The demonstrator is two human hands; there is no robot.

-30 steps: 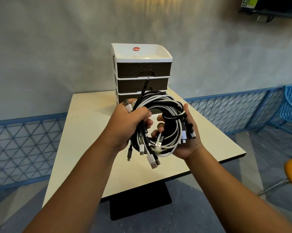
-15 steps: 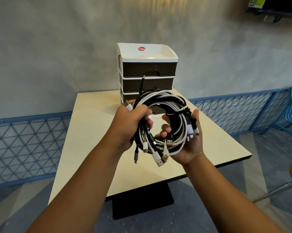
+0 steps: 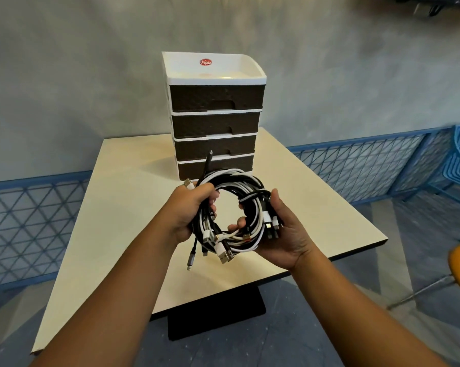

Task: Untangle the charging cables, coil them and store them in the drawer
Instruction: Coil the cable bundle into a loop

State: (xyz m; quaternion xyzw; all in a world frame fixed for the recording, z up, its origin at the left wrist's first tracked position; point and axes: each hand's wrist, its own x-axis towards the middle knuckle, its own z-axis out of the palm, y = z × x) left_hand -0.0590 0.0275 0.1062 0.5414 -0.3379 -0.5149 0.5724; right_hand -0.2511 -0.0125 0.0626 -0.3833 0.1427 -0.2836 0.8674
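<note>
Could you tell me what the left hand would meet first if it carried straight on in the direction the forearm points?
Probably the drawer unit, around its lowest drawer, though depth is unclear. The left hand grips the cable bundle.

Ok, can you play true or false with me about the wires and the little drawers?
1. Both hands hold the bundle of cables. True: the left hand and the right hand grip it.
2. The cables lie on the table. False: they are held up above it.
3. The drawer unit has four dark drawers. True.
4. One drawer is pulled open. False: all look closed.
5. The cables are all white. False: black and white ones are mixed.
</note>
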